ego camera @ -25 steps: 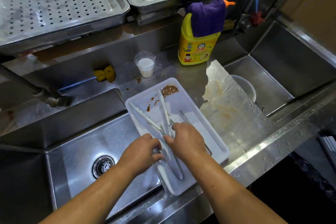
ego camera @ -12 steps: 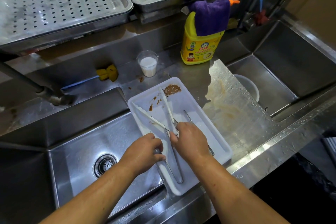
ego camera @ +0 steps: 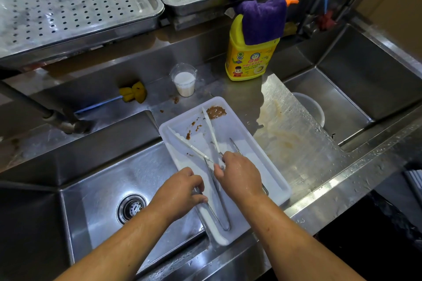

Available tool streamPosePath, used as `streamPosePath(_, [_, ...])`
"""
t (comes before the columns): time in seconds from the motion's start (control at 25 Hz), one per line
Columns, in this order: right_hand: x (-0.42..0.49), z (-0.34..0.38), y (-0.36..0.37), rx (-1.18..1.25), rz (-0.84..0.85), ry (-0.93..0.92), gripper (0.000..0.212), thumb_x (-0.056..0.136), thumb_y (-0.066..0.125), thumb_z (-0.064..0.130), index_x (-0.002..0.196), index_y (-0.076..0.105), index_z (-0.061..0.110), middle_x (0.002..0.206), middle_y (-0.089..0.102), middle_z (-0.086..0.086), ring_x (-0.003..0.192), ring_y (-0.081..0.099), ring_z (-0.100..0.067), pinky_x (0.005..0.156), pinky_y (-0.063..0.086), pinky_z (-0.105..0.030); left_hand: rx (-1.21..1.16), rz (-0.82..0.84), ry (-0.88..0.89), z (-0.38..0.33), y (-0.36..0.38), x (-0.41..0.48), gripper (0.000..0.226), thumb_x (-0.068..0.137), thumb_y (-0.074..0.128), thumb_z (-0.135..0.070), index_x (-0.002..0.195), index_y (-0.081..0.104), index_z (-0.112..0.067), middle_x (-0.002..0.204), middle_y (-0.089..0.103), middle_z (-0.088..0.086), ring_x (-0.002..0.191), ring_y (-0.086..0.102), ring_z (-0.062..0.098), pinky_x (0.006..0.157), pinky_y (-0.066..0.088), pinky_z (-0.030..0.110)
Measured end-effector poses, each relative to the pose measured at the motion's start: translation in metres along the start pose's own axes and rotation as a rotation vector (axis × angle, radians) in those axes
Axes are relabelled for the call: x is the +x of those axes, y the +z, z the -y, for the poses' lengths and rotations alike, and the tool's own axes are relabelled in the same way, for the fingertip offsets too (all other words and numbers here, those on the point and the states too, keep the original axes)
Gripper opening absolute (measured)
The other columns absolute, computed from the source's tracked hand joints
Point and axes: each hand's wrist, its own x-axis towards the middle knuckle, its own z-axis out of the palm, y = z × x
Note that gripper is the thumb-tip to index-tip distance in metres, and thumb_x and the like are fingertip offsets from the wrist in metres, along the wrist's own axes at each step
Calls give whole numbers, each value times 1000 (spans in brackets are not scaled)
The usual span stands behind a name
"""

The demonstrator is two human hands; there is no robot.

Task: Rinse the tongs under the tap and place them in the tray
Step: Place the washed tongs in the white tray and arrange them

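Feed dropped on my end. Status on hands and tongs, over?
Left hand and right hand both grip tongs. Tongs in white tray, over sink edge. Brown smears, second metal utensil in tray.

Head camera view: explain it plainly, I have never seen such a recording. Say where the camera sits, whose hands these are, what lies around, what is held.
No machine here: a person wears the camera on the head, so it looks down on their own bare arms. The left hand and right hand both grip metal tongs with white tips, spread in a V inside a white plastic tray with brown smears. The tray sits partly over the steel sink. Behind stand a clear cup of white liquid and a yellow detergent bottle draped with a purple cloth.
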Motion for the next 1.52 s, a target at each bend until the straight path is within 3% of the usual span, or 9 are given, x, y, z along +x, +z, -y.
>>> streamPosePath(0.32, [-4, -6, -4, -10, -16, -20, 33, 95, 55, 51, 105, 63, 21, 95, 65, -1, 83, 61, -24, 65, 55, -40, -16, 8, -15, 3, 0, -4, 29, 86, 78, -58, 104, 69, -37, 103, 47, -16, 84, 51, 4, 63, 34, 15])
streamPosePath(0.4, [-9, -18, -8, -26, -62, -1, 33, 90, 59, 39, 114, 61, 17, 104, 63, -5, 94, 59, -29, 74, 53, -43, -27, 20, -12, 4, -1, -4, 29, 86, 78, -58, 104, 69, -37, 103, 47, -17, 84, 51, 3, 63, 34, 14])
streamPosePath(0.52, [-17, -44, -14, -119, -37, 93, 49, 83, 61, 29, 129, 56, 13, 117, 58, -11, 106, 55, -34, 86, 49, -45, -38, 31, -14, 4, -2, -4, 29, 87, 79, -58, 105, 69, -37, 101, 46, -18, 82, 50, 0, 63, 34, 14])
streamPosePath(0.76, [-16, -62, -20, -152, -48, 174, 44, 90, 63, 32, 129, 59, 12, 114, 61, -10, 101, 57, -30, 80, 51, -40, -40, 33, -19, 2, -3, -4, 27, 87, 79, -57, 104, 69, -37, 101, 46, -17, 82, 50, 2, 64, 35, 13])
streamPosePath(0.88, [-17, -45, -18, -98, -82, 87, 45, 89, 63, 30, 131, 58, 14, 116, 61, -11, 104, 55, -32, 84, 50, -43, -41, 31, -27, 1, -3, -4, 27, 87, 79, -57, 103, 69, -38, 100, 46, -18, 84, 51, 4, 65, 37, 14])
streamPosePath(1.04, [-11, -10, -7, -34, 64, -133, 34, 98, 59, 35, 128, 63, 20, 115, 63, -8, 106, 58, -32, 82, 52, -44, -38, 24, -36, -1, -3, -3, 28, 86, 80, -57, 102, 68, -38, 103, 48, -16, 87, 53, 5, 66, 37, 15])
streamPosePath(1.28, [-9, -9, 3, -116, 86, -173, 17, 101, 55, 23, 103, 69, 14, 102, 63, -8, 96, 58, -31, 71, 46, -41, -39, 9, -41, 0, -2, -4, 32, 86, 80, -55, 108, 67, -35, 104, 47, -15, 89, 54, 7, 63, 33, 13])
streamPosePath(1.52, [-6, -10, 2, -151, 163, -203, 26, 95, 57, 21, 120, 62, 15, 116, 59, -9, 109, 53, -31, 86, 47, -41, -8, -59, -42, -3, 2, -2, 36, 89, 77, -56, 114, 66, -32, 111, 52, -10, 96, 56, 13, 74, 40, 23])
